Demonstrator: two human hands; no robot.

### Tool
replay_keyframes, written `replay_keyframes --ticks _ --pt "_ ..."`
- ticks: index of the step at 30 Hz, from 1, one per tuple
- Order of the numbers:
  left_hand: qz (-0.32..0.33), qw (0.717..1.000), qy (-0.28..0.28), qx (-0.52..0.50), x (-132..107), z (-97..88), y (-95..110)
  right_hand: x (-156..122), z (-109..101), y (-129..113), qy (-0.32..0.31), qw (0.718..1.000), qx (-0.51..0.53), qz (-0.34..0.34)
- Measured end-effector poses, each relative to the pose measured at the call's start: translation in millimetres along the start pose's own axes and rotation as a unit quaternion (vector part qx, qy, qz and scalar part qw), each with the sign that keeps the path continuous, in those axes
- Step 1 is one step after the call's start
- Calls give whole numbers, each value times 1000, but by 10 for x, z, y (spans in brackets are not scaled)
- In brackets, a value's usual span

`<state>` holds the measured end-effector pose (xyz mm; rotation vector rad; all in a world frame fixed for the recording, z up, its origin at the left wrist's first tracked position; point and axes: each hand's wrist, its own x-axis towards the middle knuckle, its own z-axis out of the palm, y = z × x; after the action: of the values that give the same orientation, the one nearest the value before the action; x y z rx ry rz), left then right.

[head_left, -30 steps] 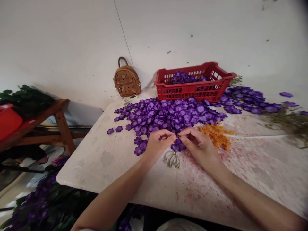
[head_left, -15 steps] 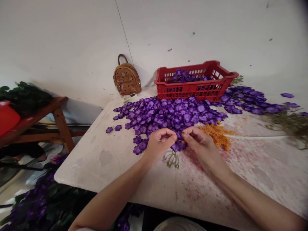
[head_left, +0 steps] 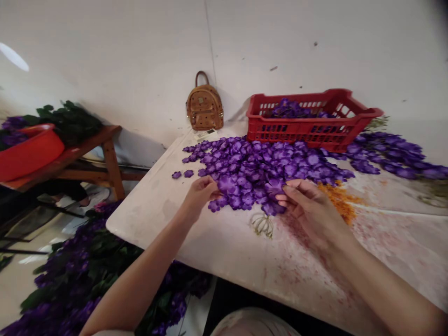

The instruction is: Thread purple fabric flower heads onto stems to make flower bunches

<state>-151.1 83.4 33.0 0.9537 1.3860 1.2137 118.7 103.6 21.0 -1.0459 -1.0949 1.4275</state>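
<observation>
A heap of purple artificial flower heads [head_left: 245,161] covers the middle of the white-topped table [head_left: 150,205]. On the heap's left side, my left hand [head_left: 200,198] is closed in a pinch at the edge of a larger purple flower head [head_left: 228,185]. My right hand [head_left: 308,200] pinches another purple flower head [head_left: 275,187] between thumb and forefinger, its other fingers curled. Between my hands, a bunch of thin green stems [head_left: 263,226] lies close to the near edge of the heap. Orange flower centres [head_left: 343,203] are piled just beyond my right hand.
A red plastic crate [head_left: 308,128] holding purple flowers stands behind the heap. Left of it a brown backpack [head_left: 205,109] leans against the wall. At far left, a red basin [head_left: 31,151] rests on a wooden bench [head_left: 112,163]. Purple flowers with leaves [head_left: 80,266] fill the floor.
My hands have moved apart from their close position, the left one away to the left. A larger flower head now shows beside each hand. The view has turned left.
</observation>
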Motion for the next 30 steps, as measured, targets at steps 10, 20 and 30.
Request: replay_keyframes --ticks 10,20,30 --pt "8 942 87 325 -212 -1139 -123 135 1069 146 -186 971 -128 84" --pt "221 892 125 374 -74 -1151 -352 469 1604 523 -225 916 -317 -93" --pt "272 874 4 402 -167 -997 -420 595 882 432 -321 629 -596 -382"
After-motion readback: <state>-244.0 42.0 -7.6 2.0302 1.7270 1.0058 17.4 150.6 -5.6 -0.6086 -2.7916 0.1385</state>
